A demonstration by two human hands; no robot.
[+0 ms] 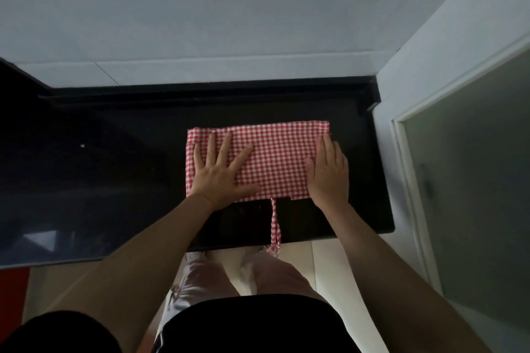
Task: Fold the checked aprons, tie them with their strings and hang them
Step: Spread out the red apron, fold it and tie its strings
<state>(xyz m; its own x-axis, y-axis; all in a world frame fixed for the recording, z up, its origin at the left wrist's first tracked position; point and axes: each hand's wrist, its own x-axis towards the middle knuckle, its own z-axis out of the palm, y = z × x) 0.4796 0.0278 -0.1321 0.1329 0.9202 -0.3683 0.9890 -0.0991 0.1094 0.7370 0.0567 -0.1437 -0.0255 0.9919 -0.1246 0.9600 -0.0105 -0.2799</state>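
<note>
A person's left hand [220,173] and right hand [328,172], fingers flat and straight, press a folded red-checked apron [275,157] on a black countertop [114,166], its string [274,223] trailing over the edge

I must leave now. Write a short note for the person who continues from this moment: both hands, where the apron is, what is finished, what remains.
Left hand: flat, fingers spread, pressing the left part of the apron.
Right hand: flat on its right end.
Apron: folded into a rectangle on the black counter, near the right end.
String: loose, trailing over the front edge.
Done: folding, at least this far.
Left: tie it with the string, then hang it. No other aprons are in view.
</note>
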